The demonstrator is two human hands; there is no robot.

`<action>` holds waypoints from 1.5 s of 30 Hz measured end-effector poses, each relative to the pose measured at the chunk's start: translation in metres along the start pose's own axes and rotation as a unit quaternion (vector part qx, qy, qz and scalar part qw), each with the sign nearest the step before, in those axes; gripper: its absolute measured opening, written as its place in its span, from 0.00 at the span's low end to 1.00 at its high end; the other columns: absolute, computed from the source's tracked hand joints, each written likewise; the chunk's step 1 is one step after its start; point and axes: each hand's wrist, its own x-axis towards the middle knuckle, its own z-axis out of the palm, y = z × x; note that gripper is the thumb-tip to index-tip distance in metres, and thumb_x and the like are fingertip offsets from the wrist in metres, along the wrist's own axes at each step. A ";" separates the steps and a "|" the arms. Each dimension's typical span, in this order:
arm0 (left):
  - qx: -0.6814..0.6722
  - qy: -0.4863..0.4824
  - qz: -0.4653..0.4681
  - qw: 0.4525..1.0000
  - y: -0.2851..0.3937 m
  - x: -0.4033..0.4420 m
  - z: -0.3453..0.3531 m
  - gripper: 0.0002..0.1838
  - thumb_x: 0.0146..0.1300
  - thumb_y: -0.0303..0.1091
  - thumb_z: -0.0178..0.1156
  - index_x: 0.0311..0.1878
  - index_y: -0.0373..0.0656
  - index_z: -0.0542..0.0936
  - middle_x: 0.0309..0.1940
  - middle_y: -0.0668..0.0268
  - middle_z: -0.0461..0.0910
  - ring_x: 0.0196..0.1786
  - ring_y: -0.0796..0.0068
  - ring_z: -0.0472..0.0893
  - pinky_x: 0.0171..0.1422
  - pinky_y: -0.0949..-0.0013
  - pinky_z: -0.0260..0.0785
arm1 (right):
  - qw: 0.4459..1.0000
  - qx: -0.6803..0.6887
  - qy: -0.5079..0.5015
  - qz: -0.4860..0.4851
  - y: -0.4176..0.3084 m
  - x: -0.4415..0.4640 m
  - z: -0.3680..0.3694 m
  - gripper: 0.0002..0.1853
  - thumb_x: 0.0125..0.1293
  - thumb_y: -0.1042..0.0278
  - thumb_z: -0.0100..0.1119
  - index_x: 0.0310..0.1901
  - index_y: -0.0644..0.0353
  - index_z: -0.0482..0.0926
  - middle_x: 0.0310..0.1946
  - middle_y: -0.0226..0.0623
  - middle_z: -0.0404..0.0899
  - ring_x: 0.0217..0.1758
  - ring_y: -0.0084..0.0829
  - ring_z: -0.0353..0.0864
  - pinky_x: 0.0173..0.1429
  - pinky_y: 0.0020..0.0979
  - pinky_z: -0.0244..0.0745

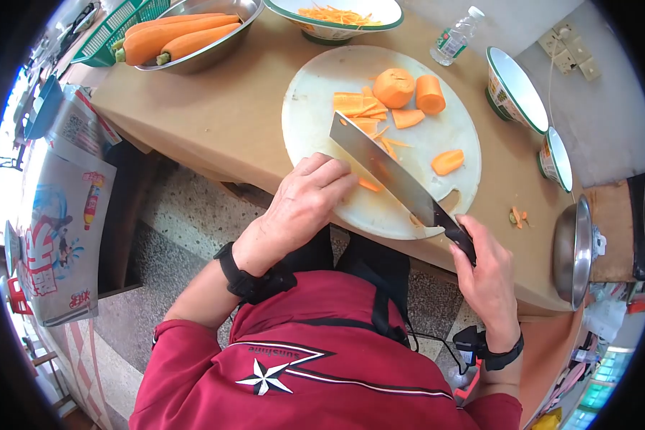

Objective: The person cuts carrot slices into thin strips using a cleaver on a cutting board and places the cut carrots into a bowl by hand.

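Observation:
My right hand (486,269) is wrapped round the black handle of a cleaver (394,172), whose broad blade slants up and left over the round white cutting board (308,93). At the board's near left edge, my left hand (309,192) has its fingers curled, beside a small orange carrot piece (368,185); whether it grips anything is hidden. Carrot slices (355,104) lie beyond the blade tip. Near them are a large carrot chunk (394,88), a shorter cylinder (430,94) and a flat piece (408,118). Another slice (448,163) rests right of the blade.
Whole carrots (183,39) fill a metal bowl (215,59) at back left. Shredded carrot sits in a green-rimmed bowl (333,30). A bottle (454,39), two enamel bowls (516,89) (555,159), carrot scraps (519,216) and a metal basin (573,251) are rightward.

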 end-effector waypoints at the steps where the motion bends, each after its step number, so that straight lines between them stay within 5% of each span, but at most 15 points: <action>1: -0.011 -0.008 -0.007 1.000 0.001 0.000 0.001 0.23 0.42 0.16 0.62 0.47 0.36 0.83 0.45 0.59 0.80 0.47 0.58 0.80 0.52 0.60 0.77 | 1.000 -0.009 -0.004 -0.011 0.000 0.001 -0.001 0.20 0.63 0.76 0.64 0.56 0.61 0.74 0.38 0.47 0.81 0.39 0.50 0.84 0.40 0.44 0.78; 5: -0.006 0.005 0.007 1.000 -0.001 0.000 0.004 0.24 0.41 0.16 0.61 0.47 0.36 0.83 0.46 0.59 0.80 0.47 0.58 0.80 0.52 0.60 0.77 | 0.999 -0.012 -0.047 -0.002 -0.011 0.013 -0.004 0.19 0.66 0.74 0.62 0.58 0.60 0.74 0.38 0.46 0.81 0.38 0.50 0.83 0.39 0.45 0.78; 7: 0.021 -0.012 0.012 1.000 0.002 0.000 0.004 0.21 0.43 0.23 0.62 0.46 0.34 0.81 0.46 0.60 0.77 0.48 0.59 0.78 0.55 0.61 0.74 | 0.994 -0.012 -0.110 -0.002 -0.018 0.024 0.000 0.17 0.68 0.72 0.59 0.59 0.58 0.74 0.39 0.47 0.81 0.38 0.52 0.83 0.38 0.46 0.78; 16: -0.004 0.028 -0.021 0.999 0.014 -0.007 0.014 0.19 0.54 0.24 0.68 0.51 0.32 0.81 0.50 0.55 0.78 0.53 0.55 0.79 0.57 0.59 0.74 | 0.997 0.019 -0.070 0.027 -0.002 0.027 0.010 0.14 0.72 0.74 0.53 0.58 0.59 0.73 0.40 0.52 0.81 0.39 0.57 0.82 0.41 0.49 0.77; 22: 0.011 0.079 0.050 0.996 0.007 -0.015 0.023 0.19 0.53 0.24 0.69 0.50 0.32 0.83 0.50 0.56 0.80 0.52 0.57 0.80 0.56 0.60 0.74 | 0.993 0.088 -0.078 0.032 -0.014 0.020 0.001 0.13 0.72 0.75 0.53 0.57 0.59 0.73 0.38 0.53 0.81 0.40 0.58 0.81 0.40 0.49 0.76; 45: 0.003 0.087 0.054 0.995 0.001 -0.017 0.030 0.16 0.57 0.25 0.64 0.49 0.32 0.84 0.48 0.57 0.81 0.50 0.59 0.81 0.54 0.62 0.74 | 0.988 0.075 -0.137 0.014 -0.018 0.030 -0.004 0.11 0.72 0.76 0.52 0.54 0.61 0.72 0.37 0.50 0.81 0.39 0.55 0.81 0.39 0.49 0.76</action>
